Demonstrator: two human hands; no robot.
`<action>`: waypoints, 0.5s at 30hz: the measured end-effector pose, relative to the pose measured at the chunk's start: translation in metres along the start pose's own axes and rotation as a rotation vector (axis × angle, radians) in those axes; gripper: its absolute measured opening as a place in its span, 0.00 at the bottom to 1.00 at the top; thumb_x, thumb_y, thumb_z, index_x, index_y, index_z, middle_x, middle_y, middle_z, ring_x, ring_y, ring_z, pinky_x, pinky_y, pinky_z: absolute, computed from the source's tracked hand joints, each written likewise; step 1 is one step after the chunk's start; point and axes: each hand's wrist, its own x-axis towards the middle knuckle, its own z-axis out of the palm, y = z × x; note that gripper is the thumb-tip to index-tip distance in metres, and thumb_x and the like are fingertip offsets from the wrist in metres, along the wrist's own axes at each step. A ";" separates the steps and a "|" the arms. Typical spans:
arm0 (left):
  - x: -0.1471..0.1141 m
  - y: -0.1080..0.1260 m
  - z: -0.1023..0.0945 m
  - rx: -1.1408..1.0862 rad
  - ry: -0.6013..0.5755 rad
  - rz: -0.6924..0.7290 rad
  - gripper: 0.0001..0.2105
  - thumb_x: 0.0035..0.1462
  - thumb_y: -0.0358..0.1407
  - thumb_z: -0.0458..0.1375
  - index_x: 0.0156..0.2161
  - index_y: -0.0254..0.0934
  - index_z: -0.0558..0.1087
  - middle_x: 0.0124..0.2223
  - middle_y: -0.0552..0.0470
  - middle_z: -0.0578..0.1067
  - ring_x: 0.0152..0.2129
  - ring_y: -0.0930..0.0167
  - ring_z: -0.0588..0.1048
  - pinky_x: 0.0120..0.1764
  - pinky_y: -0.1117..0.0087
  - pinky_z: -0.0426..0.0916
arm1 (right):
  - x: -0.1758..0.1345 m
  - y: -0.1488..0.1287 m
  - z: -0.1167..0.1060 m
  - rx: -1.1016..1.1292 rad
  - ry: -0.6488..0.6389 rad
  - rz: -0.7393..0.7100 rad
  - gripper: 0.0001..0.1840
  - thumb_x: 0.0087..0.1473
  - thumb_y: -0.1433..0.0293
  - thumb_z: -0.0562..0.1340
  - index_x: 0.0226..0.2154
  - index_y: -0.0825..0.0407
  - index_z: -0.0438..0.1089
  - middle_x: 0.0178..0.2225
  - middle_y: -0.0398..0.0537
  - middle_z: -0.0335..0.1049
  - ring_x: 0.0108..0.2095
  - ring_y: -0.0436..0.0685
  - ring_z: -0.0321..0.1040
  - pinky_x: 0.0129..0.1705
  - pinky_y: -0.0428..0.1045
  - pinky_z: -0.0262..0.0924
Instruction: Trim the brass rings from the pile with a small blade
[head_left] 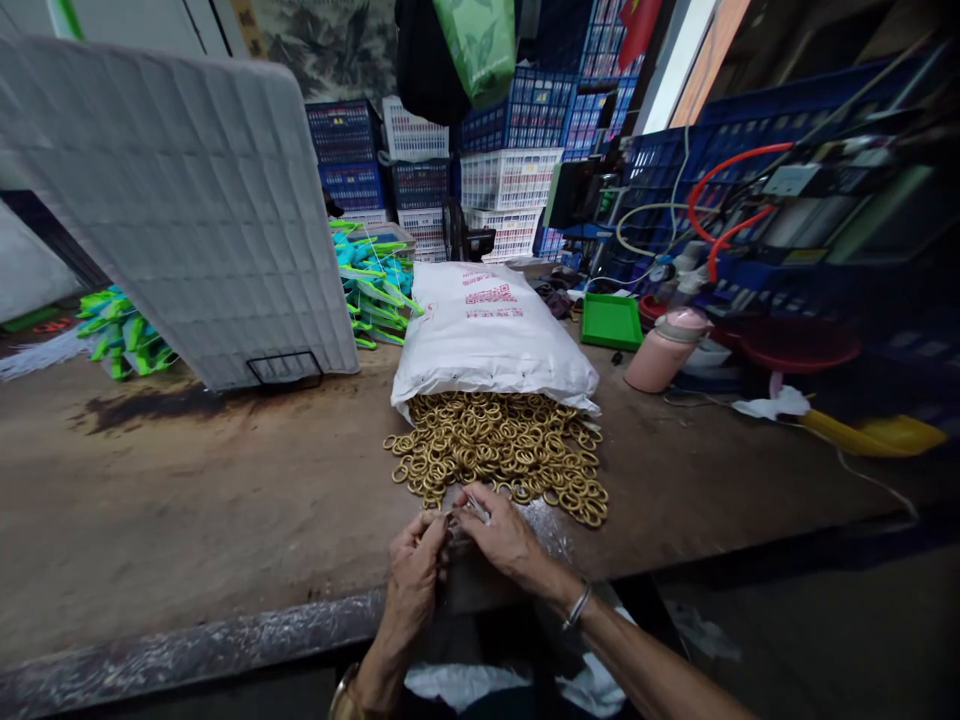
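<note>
At the table's near edge, just in front of a heap of gold-coloured rings (495, 445), my two hands meet at the fingertips. My left hand (414, 565) is closed in a pinch on something small, mostly hidden by the fingers; it may be one of the rings. My right hand (501, 532) is closed around a slim, pale tool (478, 508) whose kind I cannot make out. The rings spill from the mouth of a white sack (487, 330) with red print, lying flat behind them.
On the left a quilted whitish panel (202, 210) stands tilted beside bright green and blue plastic pieces (371, 285). A green tray (610, 320), a pink bottle (666, 350) and a red bowl (799, 345) sit to the right. Stacked crates (510, 180) line the back.
</note>
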 end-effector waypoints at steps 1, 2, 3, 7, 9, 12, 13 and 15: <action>-0.001 0.001 0.000 0.031 -0.001 0.015 0.15 0.44 0.47 0.59 0.26 0.34 0.68 0.14 0.63 0.60 0.09 0.82 0.55 0.13 0.81 0.50 | 0.000 0.001 0.001 0.058 -0.016 0.036 0.09 0.52 0.65 0.52 0.28 0.52 0.63 0.23 0.39 0.61 0.26 0.47 0.57 0.27 0.41 0.51; -0.001 0.002 0.001 0.063 -0.004 0.030 0.15 0.45 0.47 0.58 0.25 0.34 0.68 0.14 0.62 0.60 0.10 0.81 0.56 0.14 0.80 0.50 | -0.001 0.003 0.002 0.102 -0.033 0.076 0.12 0.52 0.63 0.51 0.26 0.52 0.62 0.22 0.39 0.60 0.25 0.47 0.56 0.26 0.41 0.51; -0.002 0.002 0.002 0.091 -0.011 0.041 0.15 0.45 0.46 0.58 0.24 0.34 0.68 0.14 0.62 0.60 0.10 0.81 0.56 0.14 0.80 0.51 | -0.001 0.005 0.004 0.137 -0.052 0.118 0.14 0.53 0.61 0.51 0.25 0.52 0.62 0.20 0.38 0.59 0.23 0.47 0.55 0.25 0.41 0.50; -0.005 0.005 0.002 0.131 -0.043 0.047 0.15 0.46 0.46 0.58 0.22 0.34 0.68 0.14 0.61 0.61 0.10 0.81 0.56 0.14 0.80 0.51 | -0.001 0.012 0.008 0.187 -0.076 0.197 0.15 0.51 0.62 0.51 0.19 0.52 0.58 0.16 0.37 0.55 0.19 0.46 0.52 0.22 0.42 0.49; -0.006 0.005 0.002 0.077 -0.071 0.001 0.14 0.45 0.45 0.58 0.24 0.34 0.69 0.15 0.61 0.62 0.10 0.81 0.56 0.13 0.80 0.50 | 0.000 0.012 0.010 0.161 -0.044 0.176 0.12 0.50 0.64 0.52 0.20 0.52 0.59 0.17 0.37 0.56 0.21 0.46 0.54 0.24 0.42 0.51; -0.008 0.007 0.001 -0.063 -0.109 -0.102 0.13 0.42 0.43 0.60 0.26 0.35 0.68 0.18 0.59 0.65 0.11 0.81 0.58 0.13 0.81 0.49 | 0.002 0.011 0.012 0.096 0.006 0.145 0.09 0.48 0.66 0.53 0.21 0.52 0.61 0.19 0.37 0.58 0.23 0.47 0.55 0.27 0.42 0.52; -0.008 0.008 0.001 -0.098 -0.119 -0.123 0.13 0.42 0.43 0.61 0.26 0.35 0.67 0.19 0.59 0.65 0.11 0.81 0.58 0.13 0.81 0.48 | 0.001 0.011 0.012 0.079 0.012 0.133 0.09 0.48 0.66 0.53 0.22 0.52 0.61 0.19 0.37 0.58 0.23 0.47 0.56 0.27 0.42 0.52; -0.009 0.009 0.000 -0.137 -0.130 -0.133 0.12 0.41 0.42 0.61 0.25 0.34 0.67 0.20 0.58 0.66 0.12 0.81 0.59 0.13 0.81 0.48 | 0.001 0.010 0.013 0.071 0.003 0.113 0.09 0.49 0.66 0.53 0.23 0.53 0.62 0.19 0.38 0.59 0.24 0.47 0.57 0.27 0.41 0.53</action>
